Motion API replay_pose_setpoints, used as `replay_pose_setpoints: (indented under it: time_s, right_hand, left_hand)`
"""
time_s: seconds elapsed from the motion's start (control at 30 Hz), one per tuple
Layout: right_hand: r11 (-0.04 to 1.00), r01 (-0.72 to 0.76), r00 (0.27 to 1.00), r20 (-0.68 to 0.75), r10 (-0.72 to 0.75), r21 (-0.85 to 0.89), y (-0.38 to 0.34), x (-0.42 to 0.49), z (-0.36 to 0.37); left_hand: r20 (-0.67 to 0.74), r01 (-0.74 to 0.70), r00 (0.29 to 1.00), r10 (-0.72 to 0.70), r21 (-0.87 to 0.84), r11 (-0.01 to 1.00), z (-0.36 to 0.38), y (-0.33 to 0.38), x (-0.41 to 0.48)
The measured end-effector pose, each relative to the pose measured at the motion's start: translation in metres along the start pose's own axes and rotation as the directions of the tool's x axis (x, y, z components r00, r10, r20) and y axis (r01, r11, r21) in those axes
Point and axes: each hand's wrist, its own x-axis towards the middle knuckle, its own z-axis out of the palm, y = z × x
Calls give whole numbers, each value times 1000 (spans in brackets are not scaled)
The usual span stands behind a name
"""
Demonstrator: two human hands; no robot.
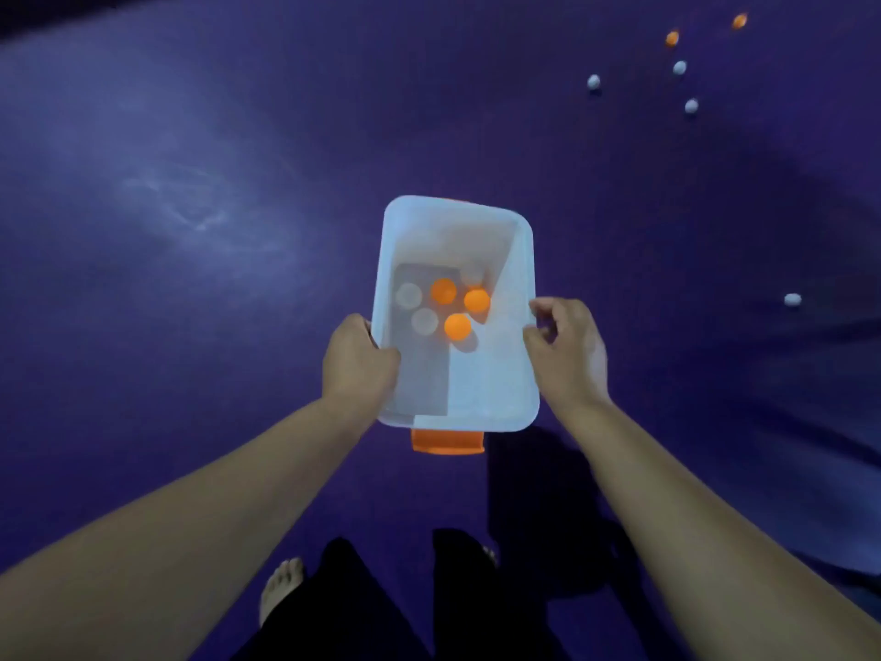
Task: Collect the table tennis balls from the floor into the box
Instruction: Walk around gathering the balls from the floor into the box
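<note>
Purple floor [190, 231]. White box [505, 384] between hands. Left hand [357, 360]: fingers curled over left rim, gripping. Right hand [567, 355]: fingers curled at right rim, grip unclear. Six balls [443, 291] in box, between fingertips. Loose balls [691, 106] on floor, well beyond right fingers.

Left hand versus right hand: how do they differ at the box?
The left hand wraps over the left rim of the box and grips it. The right hand sits at the right rim, and a grip there cannot be confirmed. The left hand's fingertips do not show, while the right hand's curled fingers and thumb do. Both are bare and flank the box's near half.
</note>
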Motion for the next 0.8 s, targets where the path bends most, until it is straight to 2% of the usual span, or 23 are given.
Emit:
replay_pose_setpoints:
  time_s: [0.23,0.37,0.5,0.63,0.73,0.8]
  right_hand:
    - [993,120,966,231,-115,-5,-121,-65,-106]
    - [967,254,916,317,-247,20,-176,-97,-148]
    - [936,350,842,424,-335,44,-226,-126,-155]
    - [892,449,726,562,-397,50,-281,-163,-134]
    - [779,622,581,622,-525,77,-326,-201,-104]
    - [718,693,502,666,-553,74,-358,-232,-80]
  left_hand:
    - [-110,145,982,-156,-102,984,-120,78,-118]
    - [-214,217,937,-276,-262,940,-167,90,-178]
    - [-324,245,874,-361,-347,905,-209,78,-226]
    - [-363,231,823,-438,-490,840,-255,40,-268]
    - [-409,222,786,-463,-512,830,-296,-3,-295]
    - [-453,220,752,-479,-513,830,-327,-36,-312]
